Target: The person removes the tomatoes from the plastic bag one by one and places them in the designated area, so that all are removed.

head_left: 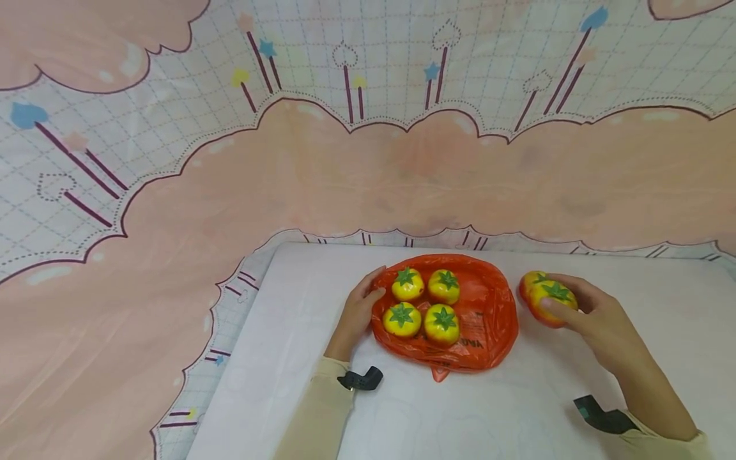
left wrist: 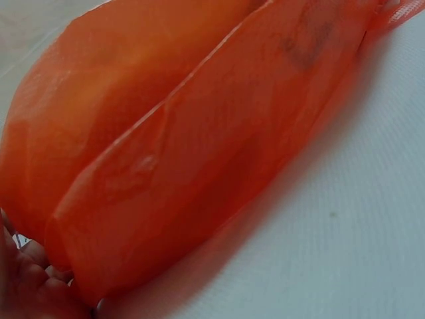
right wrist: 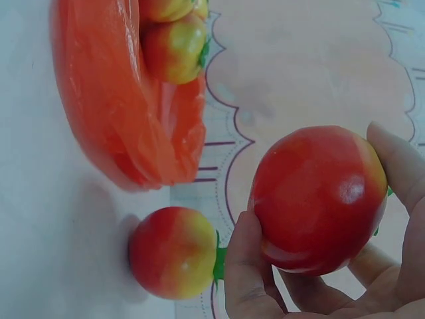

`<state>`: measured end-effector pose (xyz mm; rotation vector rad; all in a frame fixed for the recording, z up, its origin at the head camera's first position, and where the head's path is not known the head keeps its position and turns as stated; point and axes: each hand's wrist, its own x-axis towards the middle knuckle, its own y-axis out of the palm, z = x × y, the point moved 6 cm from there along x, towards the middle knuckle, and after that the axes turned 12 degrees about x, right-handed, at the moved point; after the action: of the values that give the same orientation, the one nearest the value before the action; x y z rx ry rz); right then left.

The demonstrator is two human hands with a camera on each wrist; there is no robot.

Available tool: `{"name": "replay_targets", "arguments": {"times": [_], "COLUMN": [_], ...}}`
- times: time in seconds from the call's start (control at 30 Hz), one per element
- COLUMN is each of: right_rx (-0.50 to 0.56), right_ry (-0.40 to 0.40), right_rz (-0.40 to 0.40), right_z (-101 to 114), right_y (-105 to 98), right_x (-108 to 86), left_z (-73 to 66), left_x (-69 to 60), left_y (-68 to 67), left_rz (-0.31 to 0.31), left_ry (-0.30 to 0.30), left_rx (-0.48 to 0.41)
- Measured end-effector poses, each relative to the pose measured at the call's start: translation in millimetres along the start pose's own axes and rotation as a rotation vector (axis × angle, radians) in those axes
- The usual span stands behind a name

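Observation:
My left hand (head_left: 358, 313) grips the left rim of a red plastic bag (head_left: 489, 313), which stands with its mouth wide and rolled down. Several yellow-and-red artificial tomatoes (head_left: 441, 324) with green star-shaped leaves sit in the bag's left half. In the left wrist view, the curled fingers (left wrist: 40, 282) are at the bag's edge, partly hidden. Right of the bag, my right hand (head_left: 600, 316) holds an artificial tomato (right wrist: 319, 199) between thumb and fingers, raised off the table. Another tomato (right wrist: 174, 252) rests on the table just behind it, mostly covered in the head view.
A white-covered table (head_left: 414, 415) lies under everything. Behind it and to the left hangs a pink and white patterned cloth (head_left: 368, 172). One small red bag corner (head_left: 440, 374) sticks out at the front.

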<state>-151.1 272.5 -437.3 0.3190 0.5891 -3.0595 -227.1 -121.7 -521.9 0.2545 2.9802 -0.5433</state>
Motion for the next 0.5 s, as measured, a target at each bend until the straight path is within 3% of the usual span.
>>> {"name": "replay_targets", "arguments": {"times": [0.5], "right_rx": [-0.007], "right_ry": [-0.014], "right_rz": [-0.036], "right_z": [-6.8], "right_y": [-15.9], "right_x": [0.2], "left_z": [3.0], "left_x": [0.2], "left_y": [0.2], "left_rz": [0.018], "left_ry": [-0.01], "left_rx": [-0.044]}}
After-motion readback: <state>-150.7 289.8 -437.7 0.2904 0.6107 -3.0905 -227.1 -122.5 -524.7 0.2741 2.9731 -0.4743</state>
